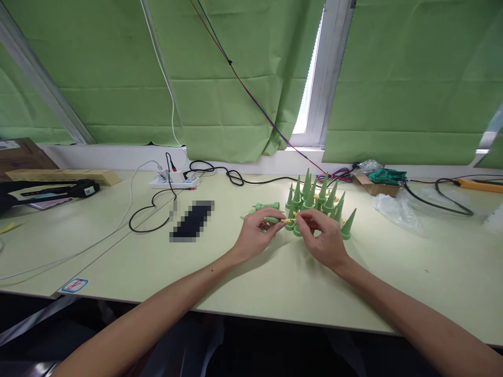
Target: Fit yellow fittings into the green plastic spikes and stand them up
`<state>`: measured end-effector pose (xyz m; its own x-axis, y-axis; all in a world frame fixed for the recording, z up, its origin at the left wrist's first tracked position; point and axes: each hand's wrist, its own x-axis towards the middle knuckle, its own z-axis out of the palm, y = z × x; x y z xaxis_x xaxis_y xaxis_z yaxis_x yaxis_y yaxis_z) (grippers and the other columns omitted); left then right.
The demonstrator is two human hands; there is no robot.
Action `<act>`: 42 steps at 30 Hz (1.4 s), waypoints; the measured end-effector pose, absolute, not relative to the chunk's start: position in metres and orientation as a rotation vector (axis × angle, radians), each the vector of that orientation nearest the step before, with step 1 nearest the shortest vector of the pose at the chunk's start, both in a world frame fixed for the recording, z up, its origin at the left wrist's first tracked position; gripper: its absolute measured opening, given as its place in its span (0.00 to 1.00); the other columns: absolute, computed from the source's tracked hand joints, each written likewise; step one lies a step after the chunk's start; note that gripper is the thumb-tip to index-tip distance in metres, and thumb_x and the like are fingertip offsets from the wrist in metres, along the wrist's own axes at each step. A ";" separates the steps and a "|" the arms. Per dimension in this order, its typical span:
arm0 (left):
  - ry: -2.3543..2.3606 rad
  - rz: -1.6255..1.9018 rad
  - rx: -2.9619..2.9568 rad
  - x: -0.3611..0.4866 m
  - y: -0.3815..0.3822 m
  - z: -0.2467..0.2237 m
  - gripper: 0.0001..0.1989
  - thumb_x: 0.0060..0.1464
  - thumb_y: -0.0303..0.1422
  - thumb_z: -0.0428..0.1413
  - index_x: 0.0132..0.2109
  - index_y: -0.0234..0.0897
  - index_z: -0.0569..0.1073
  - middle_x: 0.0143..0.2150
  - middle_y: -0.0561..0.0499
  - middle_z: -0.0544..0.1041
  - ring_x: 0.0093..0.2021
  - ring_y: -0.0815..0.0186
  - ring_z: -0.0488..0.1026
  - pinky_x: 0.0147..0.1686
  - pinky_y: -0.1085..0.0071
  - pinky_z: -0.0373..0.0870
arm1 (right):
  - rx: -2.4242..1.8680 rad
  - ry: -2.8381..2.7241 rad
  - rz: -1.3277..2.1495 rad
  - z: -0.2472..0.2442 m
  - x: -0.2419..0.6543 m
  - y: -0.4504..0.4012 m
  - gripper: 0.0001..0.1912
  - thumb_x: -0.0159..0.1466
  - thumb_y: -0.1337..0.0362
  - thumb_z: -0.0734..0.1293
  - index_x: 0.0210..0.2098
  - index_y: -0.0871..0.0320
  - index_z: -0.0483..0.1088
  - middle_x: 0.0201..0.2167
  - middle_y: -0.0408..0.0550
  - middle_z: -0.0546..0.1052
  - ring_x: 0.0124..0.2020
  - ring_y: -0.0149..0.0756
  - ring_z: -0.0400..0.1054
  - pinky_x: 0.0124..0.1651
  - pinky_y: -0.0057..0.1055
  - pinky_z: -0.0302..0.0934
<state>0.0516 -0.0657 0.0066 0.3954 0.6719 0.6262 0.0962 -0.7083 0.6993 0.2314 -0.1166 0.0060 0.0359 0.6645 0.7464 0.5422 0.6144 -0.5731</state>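
Observation:
My left hand is closed around a green cone-shaped piece lying sideways in its fingers. A small, thin yellow piece stretches from that cone toward my right hand, whose thumb and fingertips pinch its other end. Whether the yellow piece is joined to the cone I cannot tell. Right behind my hands stands a group of several upright green cones with round bases, some partly hidden by my fingers. More green pieces lie on their sides just beyond my left hand.
On the pale table, a dark pixelated rectangle lies to the left. Behind it is a power strip with cables. At the right are a small cardboard box with green material and clear plastic wrap. Green curtains hang behind.

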 end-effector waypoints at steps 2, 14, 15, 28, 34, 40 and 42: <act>0.659 1.319 2.091 0.052 -0.065 0.007 0.10 0.59 0.38 0.59 0.41 0.37 0.80 0.43 0.44 0.79 0.40 0.64 0.77 0.24 0.77 0.73 | -1.030 -1.641 0.138 0.006 0.231 -0.116 0.07 0.67 0.63 0.63 0.33 0.57 0.69 0.27 0.47 0.76 0.25 0.32 0.69 0.25 0.29 0.63; 0.740 1.161 1.881 0.053 -0.067 0.009 0.14 0.58 0.42 0.60 0.39 0.34 0.76 0.27 0.51 0.76 0.17 0.75 0.65 0.17 0.76 0.63 | -1.081 -1.723 0.202 0.003 0.232 -0.112 0.08 0.68 0.62 0.63 0.36 0.58 0.70 0.26 0.44 0.74 0.21 0.30 0.65 0.25 0.28 0.57; 0.741 1.127 1.866 0.053 -0.068 0.009 0.15 0.59 0.43 0.58 0.40 0.34 0.76 0.23 0.54 0.73 0.16 0.75 0.63 0.17 0.76 0.61 | -1.084 -1.730 0.210 0.002 0.232 -0.112 0.08 0.68 0.62 0.63 0.36 0.59 0.70 0.26 0.44 0.74 0.21 0.29 0.65 0.25 0.28 0.58; 0.759 0.967 1.724 0.052 -0.067 0.010 0.19 0.58 0.48 0.57 0.37 0.35 0.73 0.15 0.59 0.64 0.13 0.75 0.58 0.14 0.77 0.54 | -1.079 -1.827 0.250 -0.001 0.231 -0.112 0.11 0.70 0.60 0.61 0.33 0.57 0.69 0.24 0.43 0.73 0.22 0.31 0.63 0.25 0.28 0.56; 0.743 0.973 1.632 0.053 -0.064 0.003 0.18 0.58 0.47 0.58 0.35 0.35 0.72 0.15 0.59 0.64 0.12 0.76 0.57 0.12 0.76 0.52 | -1.084 -1.832 0.250 -0.003 0.230 -0.111 0.11 0.69 0.60 0.61 0.33 0.58 0.69 0.24 0.44 0.72 0.22 0.31 0.63 0.25 0.27 0.56; 0.759 0.965 1.534 0.054 -0.065 0.000 0.18 0.57 0.47 0.59 0.35 0.35 0.73 0.15 0.58 0.66 0.10 0.76 0.56 0.11 0.75 0.49 | -1.076 -1.833 0.244 -0.005 0.229 -0.111 0.12 0.70 0.59 0.61 0.33 0.57 0.69 0.24 0.44 0.72 0.22 0.31 0.62 0.25 0.27 0.58; 0.768 0.967 1.516 0.055 -0.065 0.000 0.17 0.57 0.47 0.60 0.35 0.35 0.73 0.15 0.58 0.66 0.10 0.77 0.56 0.10 0.76 0.49 | -1.079 -1.834 0.249 -0.006 0.229 -0.111 0.12 0.70 0.59 0.61 0.33 0.57 0.69 0.24 0.45 0.72 0.22 0.31 0.62 0.24 0.27 0.58</act>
<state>0.0547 -0.0646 -0.0005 0.4520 0.8769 0.1632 -0.0396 -0.1630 0.9858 0.2289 -0.1109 -0.0058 -0.1503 0.7618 0.6301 0.5667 0.5886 -0.5766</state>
